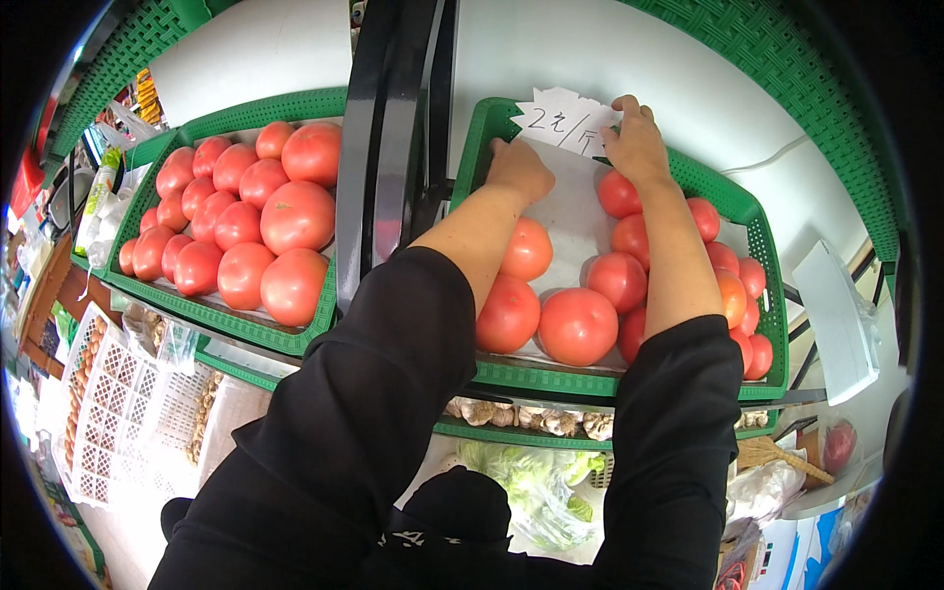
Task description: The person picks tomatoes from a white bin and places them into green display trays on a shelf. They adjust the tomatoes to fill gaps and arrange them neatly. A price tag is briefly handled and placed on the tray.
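In the head view, a green plastic basket [560, 380] lined with grey paper [569, 188] holds several red tomatoes [578, 326]. My left hand [520, 171] is curled downward inside its back left corner, at the liner's edge; the fingertips are hidden. My right hand [638, 140] is at the back rim, against the right edge of a jagged white price card [564, 122] with handwriting. Its thumb and fingers are bent around that edge, but whether they grip the card or the rim is unclear. Bare liner lies between both hands, with tomatoes to the front and right.
A black metal post [387, 147] separates this basket from another green basket [258, 332] of tomatoes at left. Garlic bulbs [509, 414] fill a lower tray, above bagged leafy greens [542, 487]. White plastic crates [122, 398] stand lower left. A straw brush [785, 457] lies right.
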Demonstrator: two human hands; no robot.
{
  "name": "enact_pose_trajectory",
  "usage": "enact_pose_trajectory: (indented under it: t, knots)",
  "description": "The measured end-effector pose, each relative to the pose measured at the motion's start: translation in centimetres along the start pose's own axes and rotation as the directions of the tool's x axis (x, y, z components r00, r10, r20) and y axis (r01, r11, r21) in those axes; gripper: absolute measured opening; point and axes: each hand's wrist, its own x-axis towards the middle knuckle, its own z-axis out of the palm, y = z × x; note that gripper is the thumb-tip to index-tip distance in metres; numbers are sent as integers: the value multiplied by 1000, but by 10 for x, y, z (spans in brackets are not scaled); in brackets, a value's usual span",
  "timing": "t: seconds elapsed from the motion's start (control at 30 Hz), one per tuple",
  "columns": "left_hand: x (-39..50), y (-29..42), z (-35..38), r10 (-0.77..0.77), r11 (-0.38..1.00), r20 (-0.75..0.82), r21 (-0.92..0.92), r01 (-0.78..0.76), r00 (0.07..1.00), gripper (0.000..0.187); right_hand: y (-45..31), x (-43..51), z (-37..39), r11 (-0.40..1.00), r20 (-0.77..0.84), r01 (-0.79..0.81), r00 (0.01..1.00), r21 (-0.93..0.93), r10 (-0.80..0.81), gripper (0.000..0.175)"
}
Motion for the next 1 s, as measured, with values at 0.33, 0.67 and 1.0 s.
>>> enact_pose_trajectory:
  t: [0.33, 0.67, 1.0]
  knots:
    - [-26, 13, -28, -105, 833, -299, -548, -81, 948, 35, -24, 14, -83, 1000, -121, -28, 992, -3, 27, 16]
    - [-379, -98, -201, 588, 664, 350, -723, -190, 729, 42, -120, -310, -236, 758, 335, -8, 900, 652, -279, 13]
    - [-730, -310, -1, 38, 702, 782, -464, 541, 622, 45, -223, -556, -137, 967, 301, 41, 946, 250, -118, 41]
